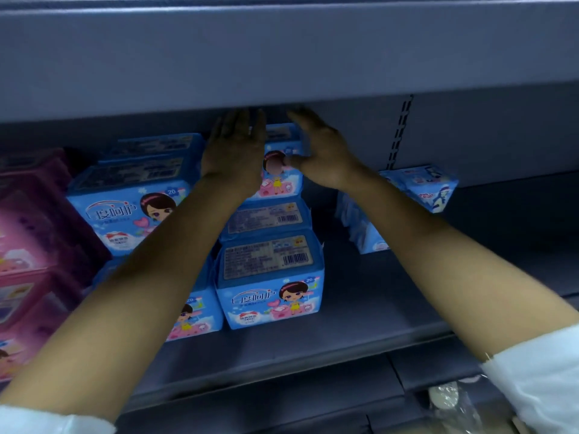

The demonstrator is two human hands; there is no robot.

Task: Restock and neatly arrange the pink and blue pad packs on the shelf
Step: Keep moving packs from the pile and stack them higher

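**Grey shelf bay: both hands at the top blue pack**

Grey metal shelf (376, 308) runs across the view, with an upper shelf board (282, 57) hanging low over it and a slotted upright strip (399, 136) on the back wall.

Writing: the front blue plastic pad pack (272, 296) carries large white Chinese lettering, a "20" badge at its upper right corner and a cartoon girl. Its top face has a printed panel with a barcode; the small print is too blurred to read. The blue pad packs at left (125, 214) show the same lettering, "20" and girl. Pink plastic pad packs (28, 239) fill the far left; their print is unreadable.

Task item: the top blue pad pack (279, 180) sits on the rear stack of the middle column, close under the upper board.

Grip: the left hand (235, 151) lies flat against the pack's left side, fingers straight. The right hand (322, 155) has fingers spread apart above the pack's right corner and its thumb touches the front face. Neither hand closes round the pack.

Edges and room: bare shelf floor lies right of the middle column and along the front lip. A tipped blue pad pack (429, 186) leans further right.
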